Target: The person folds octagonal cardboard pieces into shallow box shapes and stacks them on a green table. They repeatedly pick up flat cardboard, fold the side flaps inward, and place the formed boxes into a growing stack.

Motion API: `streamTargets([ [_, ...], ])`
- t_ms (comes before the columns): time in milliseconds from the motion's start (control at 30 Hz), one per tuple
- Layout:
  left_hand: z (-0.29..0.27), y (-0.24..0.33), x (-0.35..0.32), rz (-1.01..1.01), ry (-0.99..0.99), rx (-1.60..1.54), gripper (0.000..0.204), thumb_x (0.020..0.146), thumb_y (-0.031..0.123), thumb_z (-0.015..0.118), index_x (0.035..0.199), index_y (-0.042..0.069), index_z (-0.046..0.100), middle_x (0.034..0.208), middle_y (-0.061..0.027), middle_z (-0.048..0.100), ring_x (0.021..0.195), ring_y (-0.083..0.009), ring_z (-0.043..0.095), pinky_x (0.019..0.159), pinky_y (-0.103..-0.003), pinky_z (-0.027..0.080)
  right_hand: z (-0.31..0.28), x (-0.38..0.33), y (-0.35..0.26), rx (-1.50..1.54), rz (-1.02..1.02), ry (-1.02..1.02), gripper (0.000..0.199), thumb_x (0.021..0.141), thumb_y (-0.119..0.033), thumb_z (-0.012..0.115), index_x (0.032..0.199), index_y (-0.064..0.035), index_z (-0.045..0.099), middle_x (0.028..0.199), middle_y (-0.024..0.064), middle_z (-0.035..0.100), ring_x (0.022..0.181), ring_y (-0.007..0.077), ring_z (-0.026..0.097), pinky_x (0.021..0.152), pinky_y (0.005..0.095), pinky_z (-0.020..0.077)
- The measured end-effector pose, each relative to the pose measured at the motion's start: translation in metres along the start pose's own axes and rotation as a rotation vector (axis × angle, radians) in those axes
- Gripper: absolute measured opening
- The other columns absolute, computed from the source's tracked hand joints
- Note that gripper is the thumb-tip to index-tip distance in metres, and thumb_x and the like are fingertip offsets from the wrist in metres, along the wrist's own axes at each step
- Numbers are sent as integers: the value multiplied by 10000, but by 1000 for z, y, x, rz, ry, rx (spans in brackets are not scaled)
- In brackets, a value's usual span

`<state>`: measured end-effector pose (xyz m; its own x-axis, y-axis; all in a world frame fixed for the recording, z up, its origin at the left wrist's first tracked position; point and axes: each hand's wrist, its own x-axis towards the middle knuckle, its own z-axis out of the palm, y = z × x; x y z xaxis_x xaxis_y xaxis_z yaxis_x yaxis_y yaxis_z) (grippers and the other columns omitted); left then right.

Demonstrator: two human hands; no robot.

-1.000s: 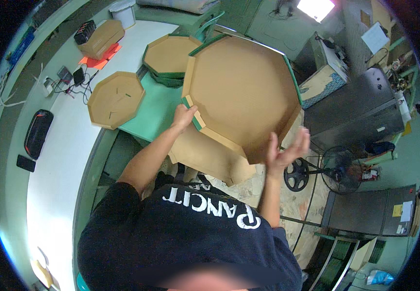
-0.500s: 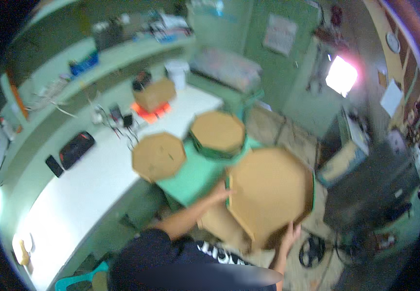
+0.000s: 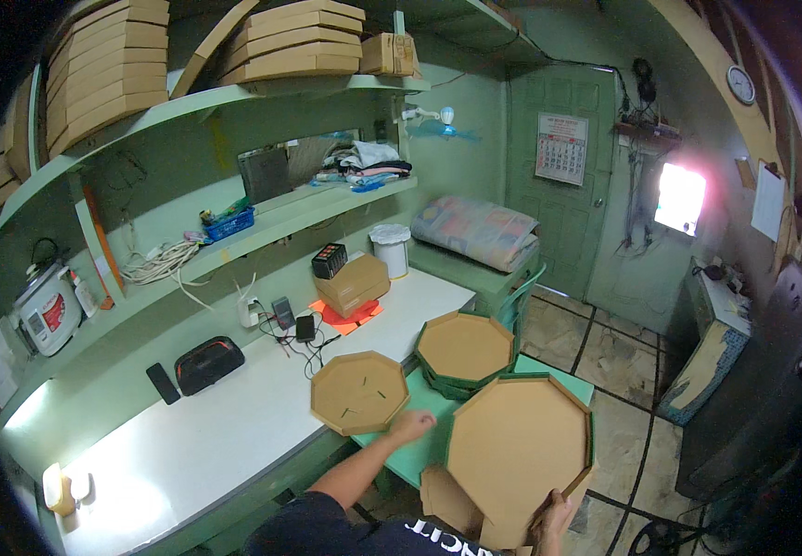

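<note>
My right hand (image 3: 557,514) grips the near right edge of a large octagonal cardboard tray (image 3: 520,445) with a dark green outer rim, its thumb over the edge. My left hand (image 3: 413,426) is off the tray, over the light green tabletop (image 3: 421,451), just right of a smaller octagonal cardboard piece (image 3: 350,400). Its fingers are blurred. Small dark green strips lie on that piece. Behind the large tray sits a stack of octagonal trays (image 3: 466,347) with green sides. Below the large tray, another cardboard piece (image 3: 449,500) shows, partly covered.
The white counter (image 3: 188,435) holds a black case (image 3: 209,365), a phone (image 3: 162,383), chargers with cables (image 3: 305,328), a brown box (image 3: 355,283) and a white bucket (image 3: 390,250). Shelves above carry stacked cardboard boxes (image 3: 294,42). A dark cabinet (image 3: 744,389) stands at right.
My left hand has let go of the large tray's left edge and moved left. My right hand still holds the tray. The view has tilted up, showing more shelves.
</note>
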<state>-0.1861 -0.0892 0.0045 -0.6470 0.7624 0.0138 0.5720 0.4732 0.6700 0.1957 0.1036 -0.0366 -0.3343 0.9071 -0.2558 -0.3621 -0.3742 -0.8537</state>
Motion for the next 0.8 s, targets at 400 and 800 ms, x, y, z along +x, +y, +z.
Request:
streamTargets([
  [400,-7,11,-2,270,104,246,340,874,273,621,1167,103,647,1140,-126,618,1064,-353,559,930,-453,454,-48,-8,-3,-1171,-705,-107,544,728,56,544,1261,-51,556,1376,208,452,1307,396,387,1117,458,288],
  [800,147,53,-46,882,-346,184,169,826,279,695,926,145,723,939,-63,699,1048,-263,625,1077,-491,365,-32,23,-7,-1692,-694,-788,239,819,-207,679,1045,-130,668,987,63,648,1046,287,574,1031,442,372],
])
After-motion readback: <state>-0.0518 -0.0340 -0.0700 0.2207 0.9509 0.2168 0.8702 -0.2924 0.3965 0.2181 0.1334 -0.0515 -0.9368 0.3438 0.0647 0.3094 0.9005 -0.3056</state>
